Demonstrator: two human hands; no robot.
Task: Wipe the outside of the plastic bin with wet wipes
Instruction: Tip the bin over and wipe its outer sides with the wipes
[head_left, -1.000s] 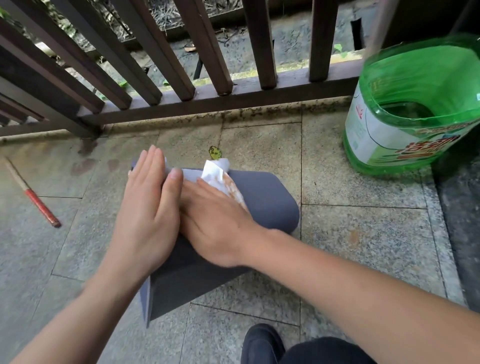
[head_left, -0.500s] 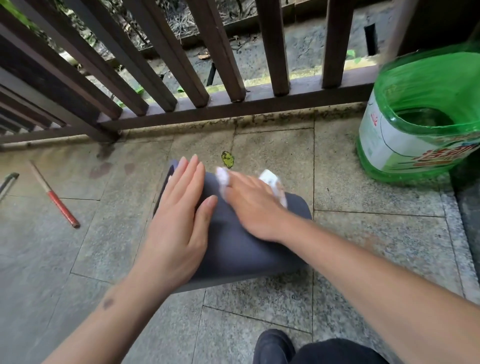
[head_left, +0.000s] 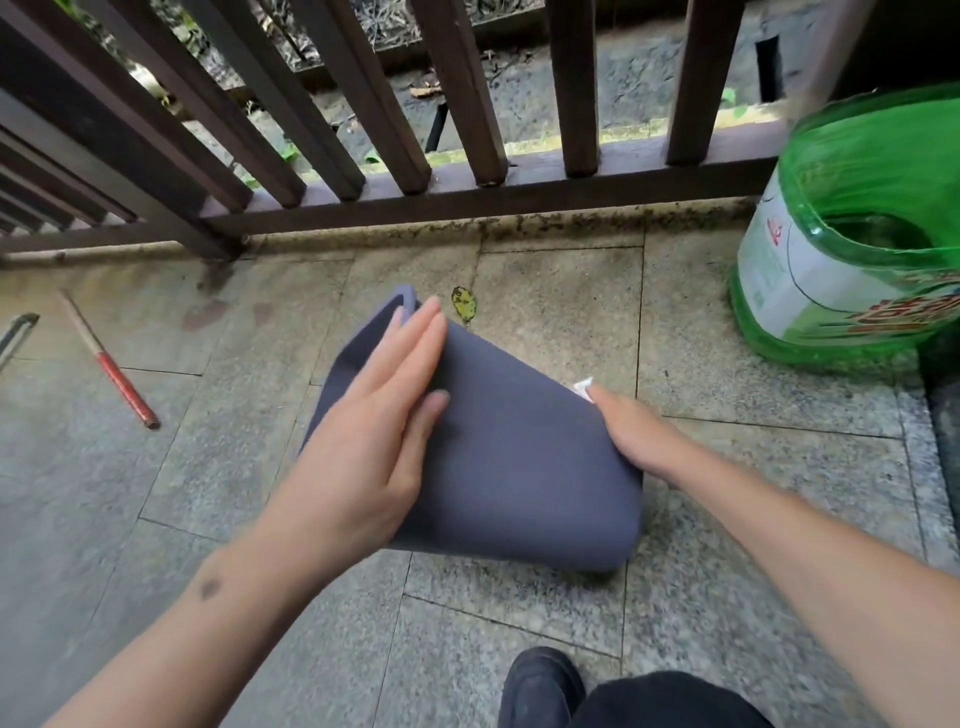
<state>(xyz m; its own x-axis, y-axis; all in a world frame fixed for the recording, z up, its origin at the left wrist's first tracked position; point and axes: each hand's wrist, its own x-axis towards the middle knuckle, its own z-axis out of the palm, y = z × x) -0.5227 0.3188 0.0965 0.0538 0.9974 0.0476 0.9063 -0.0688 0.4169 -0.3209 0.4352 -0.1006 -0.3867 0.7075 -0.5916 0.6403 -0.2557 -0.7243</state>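
Grey plastic bin (head_left: 519, 467) lies sideways on tiled floor (head_left: 753, 493), left hand (head_left: 374, 436) flat steadying, right hand (head_left: 631, 434) pressing wet wipe (head_left: 583, 387) along far side; keep firm, overlapping strokes.

A floor (head_left: 519, 613) of speckled grey granite tiles with dark joints fills the lower part of the view, lit by soft daylight. Along its far edge runs a dark brown railing (head_left: 467, 104) of square upright bars on a low bottom rail, the kerb beneath it stained and mossy. Beyond the bars lie a concrete surface (head_left: 639, 88), dry leaves and a few green sprouts.
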